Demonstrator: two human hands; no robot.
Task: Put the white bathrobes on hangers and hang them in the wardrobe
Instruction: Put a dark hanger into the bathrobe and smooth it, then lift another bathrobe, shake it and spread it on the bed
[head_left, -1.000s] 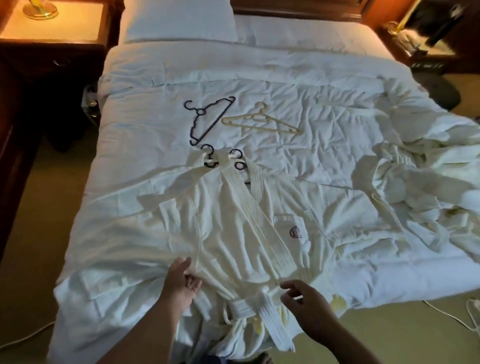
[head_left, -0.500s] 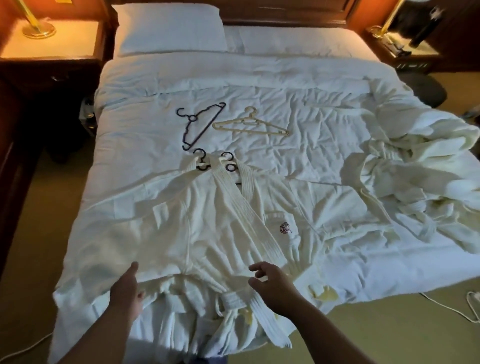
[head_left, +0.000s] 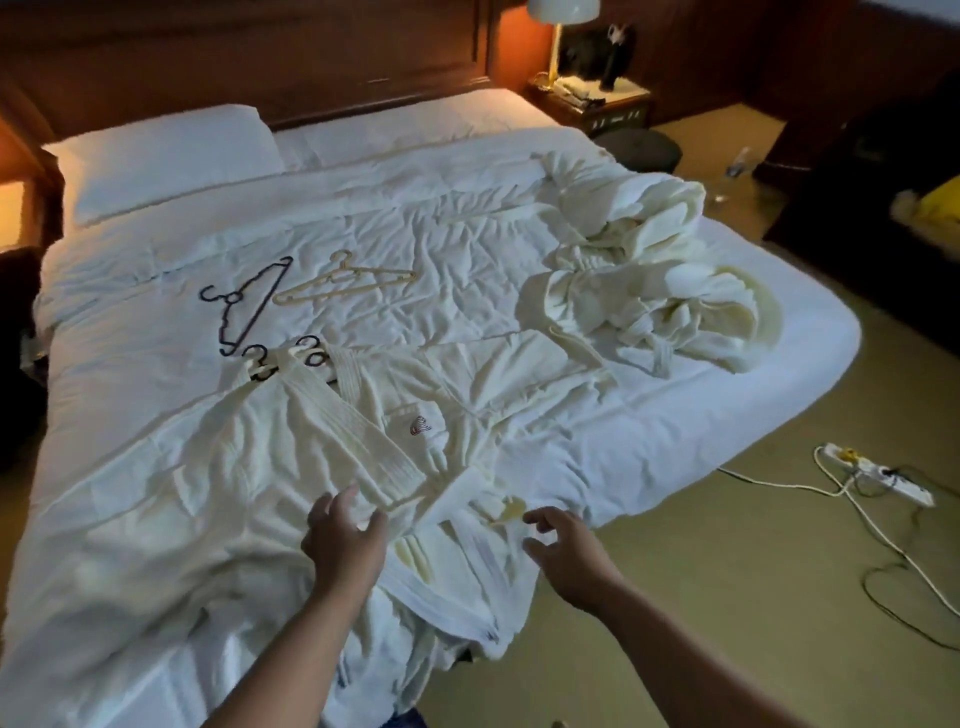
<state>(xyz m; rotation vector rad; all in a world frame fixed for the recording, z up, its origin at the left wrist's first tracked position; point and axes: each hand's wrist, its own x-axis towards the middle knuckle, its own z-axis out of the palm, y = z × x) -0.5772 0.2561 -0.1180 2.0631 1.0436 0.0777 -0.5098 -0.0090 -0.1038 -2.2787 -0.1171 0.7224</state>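
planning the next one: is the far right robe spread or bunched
Bunched: the right bathrobe lies crumpled in a heap on the bed.

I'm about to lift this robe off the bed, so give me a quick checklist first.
1. Hanger inside spread bathrobe: ok, dark hooks show at its collar.
2. Tied belt: cannot tell.
3. Grip, left hand: not ok, fingers open.
4. Grip, right hand: not ok, open, holding nothing.
5. Spares for the heaped robes: ok, black hanger and cream hanger lie free.
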